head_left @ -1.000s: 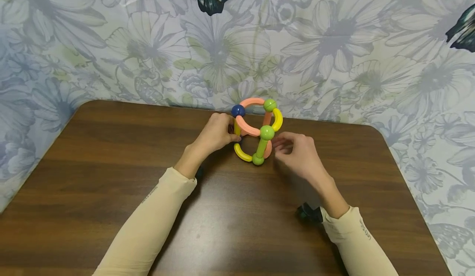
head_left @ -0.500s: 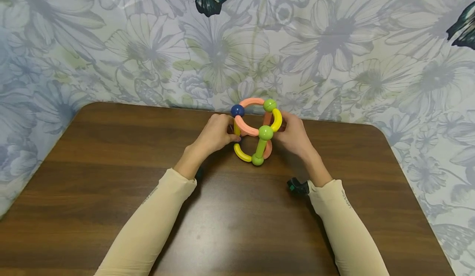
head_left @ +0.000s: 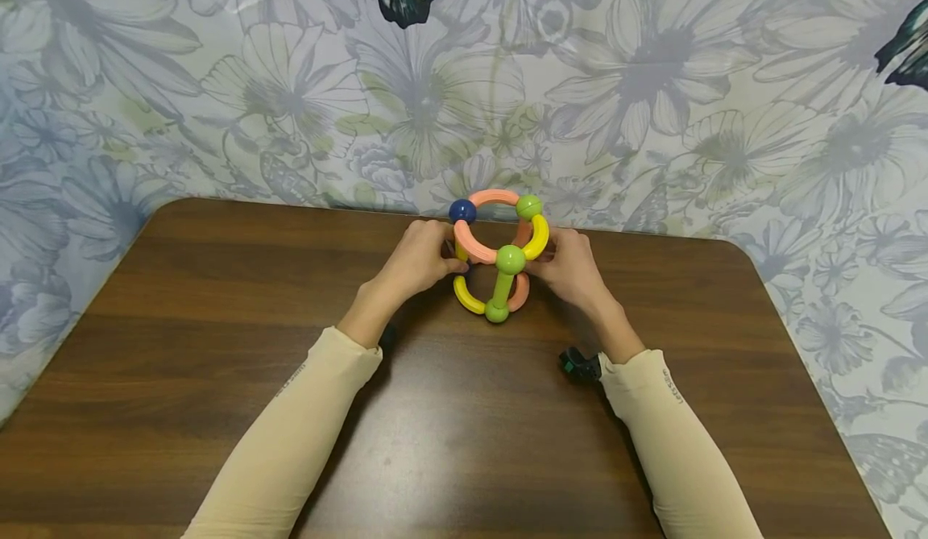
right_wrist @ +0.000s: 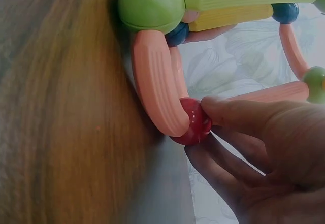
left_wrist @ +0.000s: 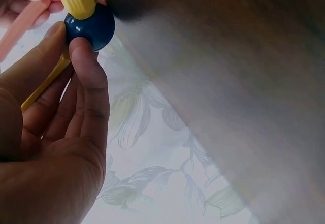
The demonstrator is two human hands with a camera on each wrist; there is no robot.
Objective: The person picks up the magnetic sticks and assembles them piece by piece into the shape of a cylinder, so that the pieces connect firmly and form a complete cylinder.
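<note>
A toy frame of balls and rods stands upright near the table's far edge. Its upper ring joins a blue ball (head_left: 462, 211) and green balls with curved salmon rods and a curved yellow rod (head_left: 537, 238). A straight green rod (head_left: 503, 285) links the front green ball (head_left: 511, 259) to one below. My left hand (head_left: 415, 261) pinches a lower dark blue ball (left_wrist: 94, 28) between thumb and fingers. On the other side, my right hand (head_left: 576, 269) pinches a lower red ball (right_wrist: 194, 125), whose curved salmon rod (right_wrist: 155, 84) touches it. In the head view the right fingertips are partly hidden behind the frame.
The brown wooden table (head_left: 435, 426) extends toward me and to both sides. Behind it rises a flower-patterned wall covering (head_left: 435, 104). A small black device (head_left: 580, 364) sits at my right wrist.
My right hand has moved from in front of the frame's right side to farther back and grips it there. The frame's front has turned slightly left. My left hand stays nearly in place.
</note>
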